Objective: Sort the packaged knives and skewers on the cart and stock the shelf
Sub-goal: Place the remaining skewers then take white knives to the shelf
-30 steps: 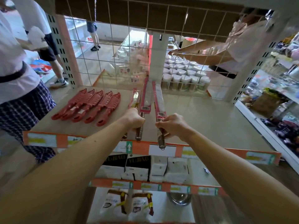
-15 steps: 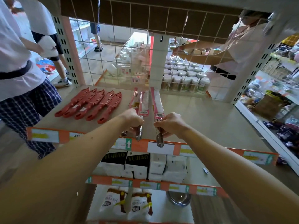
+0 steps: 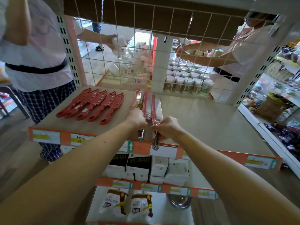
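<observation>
On the top shelf lie several red sheathed knives in a row at the left. In the middle lie three long packaged knives in red-and-clear sleeves, side by side. My left hand grips the metal handle of the middle packaged knife. My right hand grips the handle of the right packaged knife, whose steel end sticks out over the shelf's front edge. A third package lies just left of them, partly hidden by my left hand.
A wire grid backs the shelf. A person in a white shirt stands close at the left; another person's arms work behind the grid. Below are white boxes, bagged goods and a steel bowl. An aisle shelf stands right.
Both hands have slid the two packaged knives closer together and slightly deeper onto the shelf. The view has shifted a little; the person behind the grid has reached in at the upper left.
</observation>
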`<state>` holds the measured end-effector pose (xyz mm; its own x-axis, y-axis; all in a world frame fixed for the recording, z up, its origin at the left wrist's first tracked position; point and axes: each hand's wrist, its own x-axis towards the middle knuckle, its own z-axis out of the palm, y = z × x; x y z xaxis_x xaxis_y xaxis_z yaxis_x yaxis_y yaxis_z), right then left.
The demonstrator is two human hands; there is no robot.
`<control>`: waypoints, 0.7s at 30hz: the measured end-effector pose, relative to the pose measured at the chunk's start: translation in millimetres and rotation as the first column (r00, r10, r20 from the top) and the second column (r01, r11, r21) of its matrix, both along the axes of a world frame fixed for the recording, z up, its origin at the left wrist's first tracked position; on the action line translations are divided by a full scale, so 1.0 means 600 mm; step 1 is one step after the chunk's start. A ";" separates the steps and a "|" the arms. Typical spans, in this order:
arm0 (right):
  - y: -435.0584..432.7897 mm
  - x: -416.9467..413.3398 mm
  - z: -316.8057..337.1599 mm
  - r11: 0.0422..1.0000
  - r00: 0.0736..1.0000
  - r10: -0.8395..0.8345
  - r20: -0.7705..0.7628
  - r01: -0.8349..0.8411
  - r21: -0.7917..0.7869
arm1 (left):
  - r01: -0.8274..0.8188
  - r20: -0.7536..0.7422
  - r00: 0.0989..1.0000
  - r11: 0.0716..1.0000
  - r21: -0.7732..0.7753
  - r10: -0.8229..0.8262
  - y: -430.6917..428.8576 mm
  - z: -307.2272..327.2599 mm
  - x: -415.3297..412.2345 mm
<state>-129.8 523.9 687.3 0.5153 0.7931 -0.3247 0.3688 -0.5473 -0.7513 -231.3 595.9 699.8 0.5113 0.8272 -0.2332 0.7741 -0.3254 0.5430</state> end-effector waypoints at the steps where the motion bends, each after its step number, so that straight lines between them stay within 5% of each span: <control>1: 0.004 -0.001 0.000 1.000 1.000 -0.005 -0.001 0.005 0.005 | 0.007 -0.009 1.000 1.000 0.016 -0.007 0.000 0.001 0.000; 21: 0.035 -0.003 0.006 0.999 0.994 0.028 0.104 -0.025 -0.026 | 0.058 -0.078 0.996 0.988 0.142 -0.047 0.014 -0.001 0.005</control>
<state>-131.8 544.6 691.0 0.5264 0.7993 -0.2899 0.4590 -0.5541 -0.6944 -228.4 604.4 699.1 0.5407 0.8272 -0.1528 0.7904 -0.4374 0.4290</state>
